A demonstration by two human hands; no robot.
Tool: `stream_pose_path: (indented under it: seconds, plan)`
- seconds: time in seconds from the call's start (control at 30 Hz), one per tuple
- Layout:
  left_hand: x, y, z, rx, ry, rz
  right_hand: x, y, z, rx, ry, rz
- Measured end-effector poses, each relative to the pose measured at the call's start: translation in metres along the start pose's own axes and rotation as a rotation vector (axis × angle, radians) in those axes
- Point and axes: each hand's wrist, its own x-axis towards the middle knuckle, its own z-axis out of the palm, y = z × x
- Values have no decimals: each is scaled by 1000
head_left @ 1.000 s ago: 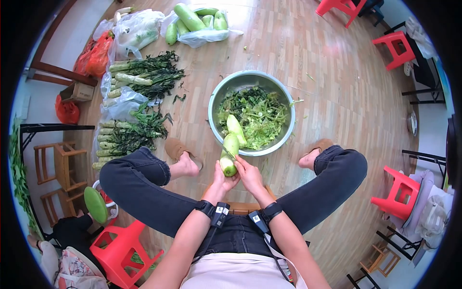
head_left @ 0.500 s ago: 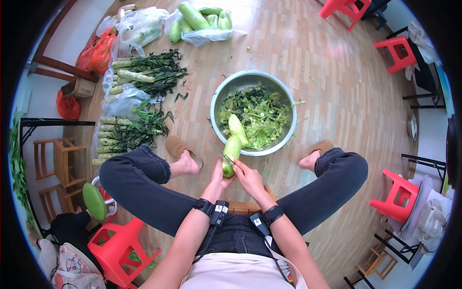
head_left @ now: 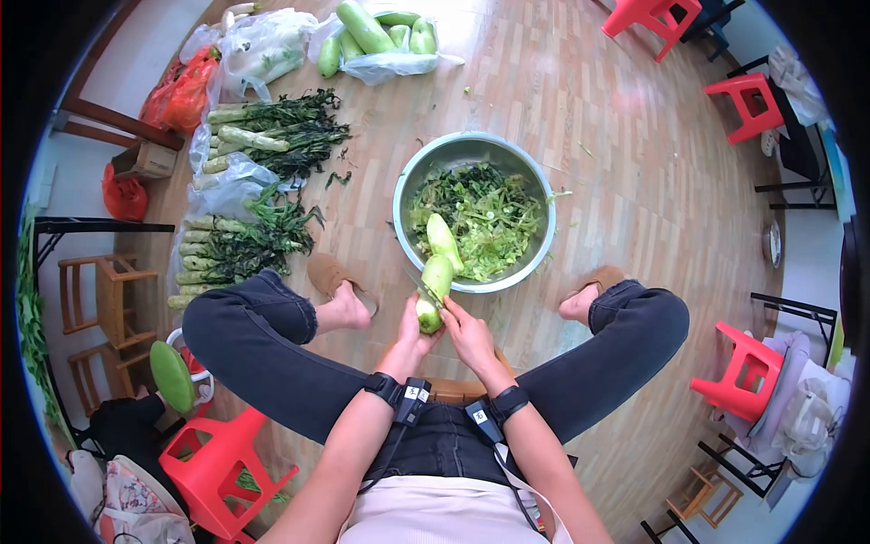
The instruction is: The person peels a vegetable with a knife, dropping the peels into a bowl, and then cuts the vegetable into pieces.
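A light green gourd [head_left: 437, 272] slants over the near rim of a metal basin [head_left: 550, 218], with its lower end in my left hand [head_left: 414, 332]. My right hand [head_left: 468, 334] is closed on the handle of a knife [head_left: 426, 290], whose thin blade lies across the gourd. Most of the handle is hidden by my fingers. Another pale green gourd [head_left: 441, 238] rests inside the basin, on chopped leaves and peelings [head_left: 494, 218].
Leafy stalks [head_left: 258, 145] lie on plastic at the left. Beyond them is a bag of gourds [head_left: 390, 63]. Red stools [head_left: 227, 471] stand at the lower left and right [head_left: 739, 372]. My slippered feet flank the basin.
The view has shifted slightly. The knife blade sits a little differently on the gourd, and a paler strip shows near its lower end. Both hands keep their holds.
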Motion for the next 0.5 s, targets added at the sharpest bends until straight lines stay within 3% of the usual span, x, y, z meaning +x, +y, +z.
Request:
stream_pose_path:
  seconds: [0.4, 0.47, 0.5]
  plan:
    - [1, 1, 1, -34, 70, -51, 6, 6, 5, -86, 83, -36]
    - [1, 1, 0, -23, 98, -51, 18, 27, 22, 573, -31, -29]
    - [3, 1, -3, -19, 78, -46, 15, 23, 17, 574, -33, -31]
